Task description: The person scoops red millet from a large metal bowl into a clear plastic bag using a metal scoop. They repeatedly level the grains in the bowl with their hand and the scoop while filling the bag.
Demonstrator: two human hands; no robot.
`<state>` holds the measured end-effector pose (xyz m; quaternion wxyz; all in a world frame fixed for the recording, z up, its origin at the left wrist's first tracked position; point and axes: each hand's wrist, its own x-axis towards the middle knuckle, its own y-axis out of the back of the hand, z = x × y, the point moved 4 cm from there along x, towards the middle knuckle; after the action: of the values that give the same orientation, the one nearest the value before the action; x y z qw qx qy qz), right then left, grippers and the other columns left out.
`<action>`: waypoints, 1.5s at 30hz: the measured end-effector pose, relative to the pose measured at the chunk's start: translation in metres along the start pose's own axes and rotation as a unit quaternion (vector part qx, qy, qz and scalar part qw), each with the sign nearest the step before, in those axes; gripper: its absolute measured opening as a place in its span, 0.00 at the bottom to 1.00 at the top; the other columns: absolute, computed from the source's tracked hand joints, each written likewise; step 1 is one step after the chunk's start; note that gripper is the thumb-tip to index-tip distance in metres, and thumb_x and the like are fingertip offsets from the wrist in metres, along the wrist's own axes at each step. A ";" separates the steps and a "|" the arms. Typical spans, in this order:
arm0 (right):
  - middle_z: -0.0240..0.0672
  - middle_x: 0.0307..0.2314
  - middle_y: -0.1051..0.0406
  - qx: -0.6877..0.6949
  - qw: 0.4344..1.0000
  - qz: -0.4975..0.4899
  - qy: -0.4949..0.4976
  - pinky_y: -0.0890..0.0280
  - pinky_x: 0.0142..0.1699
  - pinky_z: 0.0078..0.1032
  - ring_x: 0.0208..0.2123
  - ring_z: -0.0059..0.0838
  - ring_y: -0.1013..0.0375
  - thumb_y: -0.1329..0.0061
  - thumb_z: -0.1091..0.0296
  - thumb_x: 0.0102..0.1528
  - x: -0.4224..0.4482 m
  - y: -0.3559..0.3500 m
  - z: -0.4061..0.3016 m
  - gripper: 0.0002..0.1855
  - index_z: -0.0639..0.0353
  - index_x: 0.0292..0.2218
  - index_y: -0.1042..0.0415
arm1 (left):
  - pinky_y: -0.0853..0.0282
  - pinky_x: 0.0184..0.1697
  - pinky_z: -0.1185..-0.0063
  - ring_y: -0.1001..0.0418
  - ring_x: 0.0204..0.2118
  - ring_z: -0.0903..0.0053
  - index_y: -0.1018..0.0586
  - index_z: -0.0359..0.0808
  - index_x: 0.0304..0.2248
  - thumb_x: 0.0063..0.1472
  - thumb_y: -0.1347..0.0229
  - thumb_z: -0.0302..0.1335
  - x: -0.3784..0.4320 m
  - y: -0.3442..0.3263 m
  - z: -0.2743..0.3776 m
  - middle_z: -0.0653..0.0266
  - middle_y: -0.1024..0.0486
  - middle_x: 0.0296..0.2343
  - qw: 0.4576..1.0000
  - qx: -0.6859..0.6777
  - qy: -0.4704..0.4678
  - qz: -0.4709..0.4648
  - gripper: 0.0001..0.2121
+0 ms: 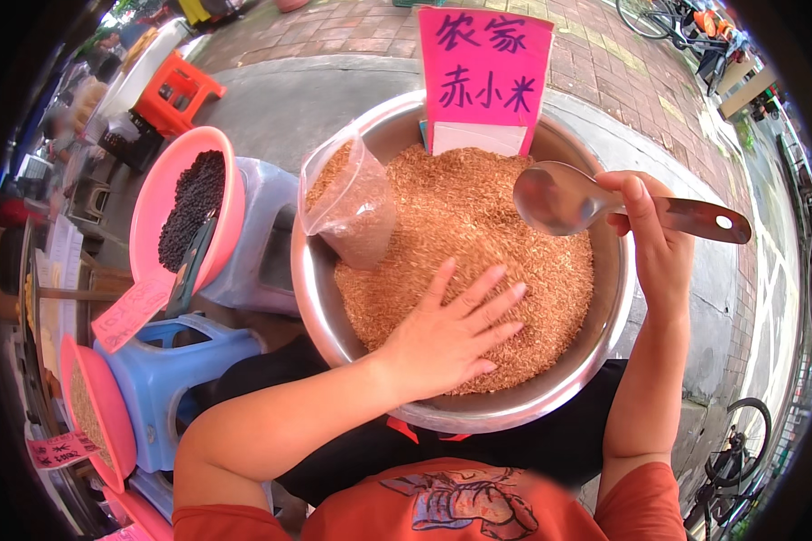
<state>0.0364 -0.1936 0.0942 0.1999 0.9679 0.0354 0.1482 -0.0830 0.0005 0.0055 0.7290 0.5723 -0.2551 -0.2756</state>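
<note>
A wide stainless steel basin (311,297) in front of me holds a mound of reddish-brown grain (548,270). My left hand (457,331) lies palm down on the grain, fingers spread and holding nothing. Above the basin's right side, my right hand (656,223) grips a large metal spoon (561,199) by its handle; the bowl looks bare. A clear plastic measuring cup (358,226), partly filled with the same grain, stands tilted in the basin's left part. At the far rim a pink handwritten sign (487,74) stands upright.
To the left, a pink bowl (233,230) of dark round berries or beans sits by a grey plastic stool (267,182). Nearer are a blue stool (142,392) and another pink bowl (111,433) of grain. An orange stool (169,95) stands farther back. Bicycles (737,446) are at right.
</note>
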 end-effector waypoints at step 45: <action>0.40 0.23 0.27 -0.167 0.984 -0.063 -0.012 0.34 0.34 0.26 0.26 0.28 0.28 0.51 0.59 0.60 0.009 -0.011 0.019 0.15 0.65 0.36 0.24 | 0.62 0.62 0.48 0.45 0.61 0.62 0.28 0.36 0.49 0.55 0.42 0.37 -0.022 0.027 0.020 0.55 0.36 0.54 0.980 -0.190 -0.059 -0.003 0.23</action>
<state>0.0503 -0.1895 0.0753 0.3677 0.9186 0.0687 0.1272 -0.1094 0.0067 0.0351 0.8071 0.4070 -0.2392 -0.3544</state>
